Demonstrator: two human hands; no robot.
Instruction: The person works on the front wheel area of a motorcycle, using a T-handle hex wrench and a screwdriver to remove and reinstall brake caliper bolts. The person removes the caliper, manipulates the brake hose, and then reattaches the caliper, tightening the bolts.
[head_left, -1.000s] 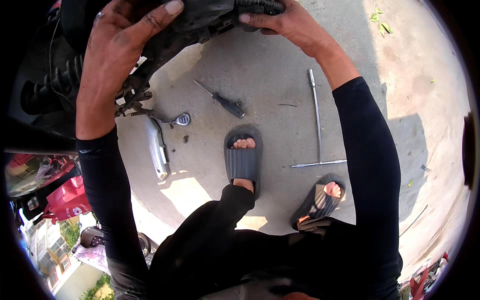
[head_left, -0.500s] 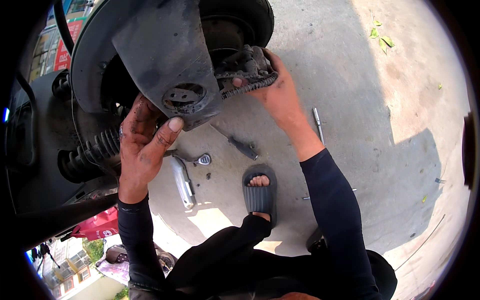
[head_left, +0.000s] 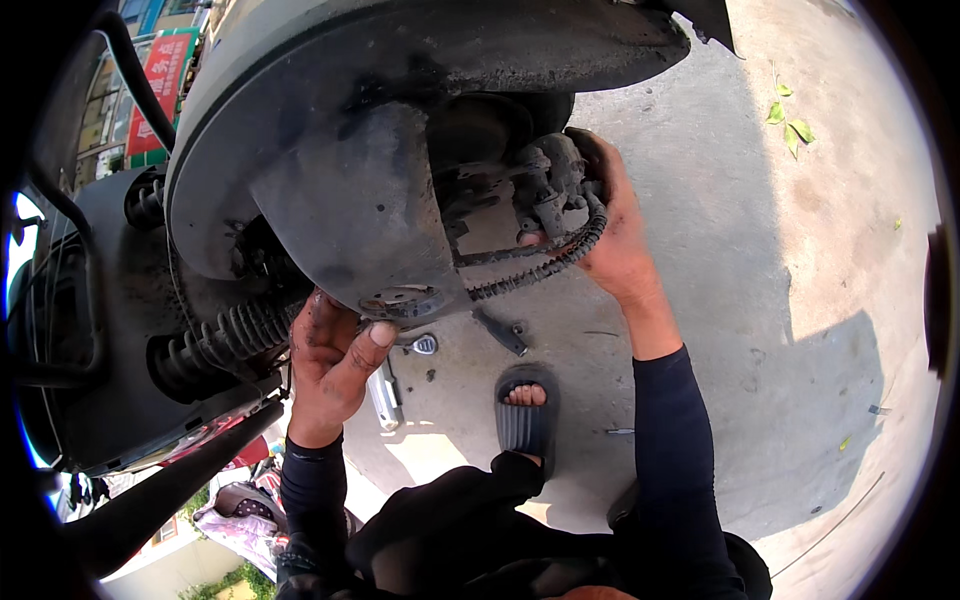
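My left hand is closed on the lower edge of a scuffed black plastic guard with an oval hole, below the vehicle's curved fender. My right hand is wrapped round a dirty metal brake-caliper-like part, with some fingers hidden behind it. A ribbed black hose curves from that part to beneath the guard. Left of the guard is a coiled shock absorber. The wheel sits dark and partly hidden behind the guard.
On the pavement below lie a screwdriver, a ratchet and a silver elongated part, near my sandalled foot. A red sign, a pink patterned cloth and a few green leaves are farther out.
The view has tilted up, bringing the fender, wheel area and caliper into the picture. Both hands appear lower in it, still on the parts, and the ground tools are now partly covered.
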